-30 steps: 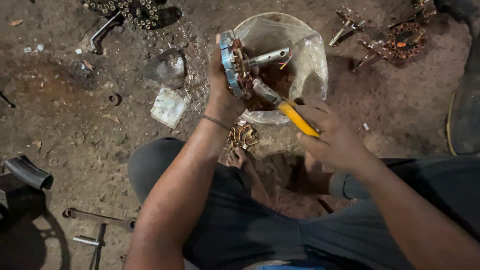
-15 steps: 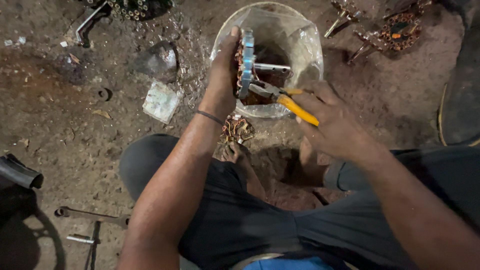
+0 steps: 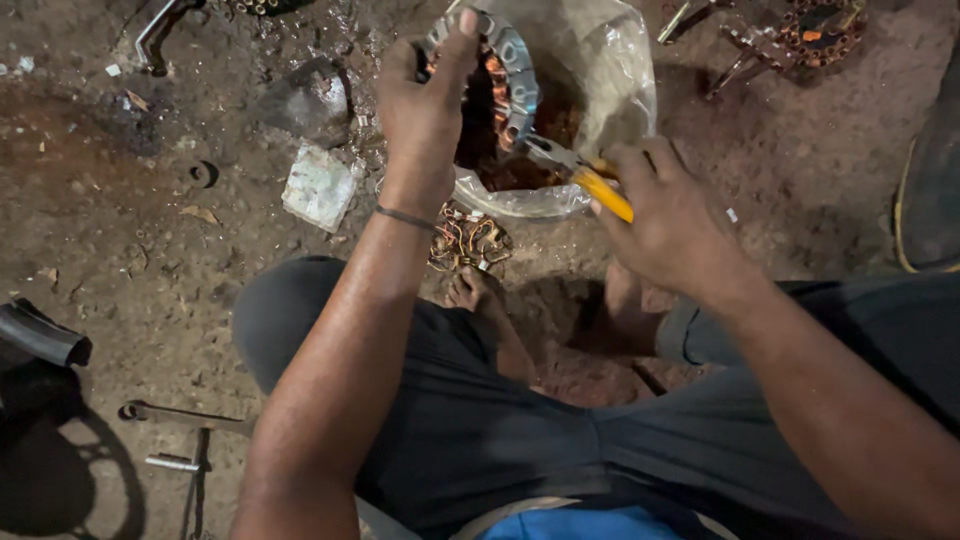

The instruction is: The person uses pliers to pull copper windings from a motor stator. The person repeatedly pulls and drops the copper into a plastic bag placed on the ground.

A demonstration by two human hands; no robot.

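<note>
My left hand grips a round metal stator ring with copper windings, held on edge over a clear plastic bag that holds copper scraps. My right hand holds yellow-handled pliers; their jaws touch the ring's lower rim. A thin band circles my left wrist. A small tangle of copper wire lies on the dirt just below the bag, near my bare foot.
Dirt ground all around. A pale flat block and a grey stone lie left of the bag. Wound metal parts sit top right. A wrench and dark pipe lie at lower left.
The view has shifted so bag and hands sit higher in frame. My left hand has turned the ring, and the pliers have moved to its lower rim.
</note>
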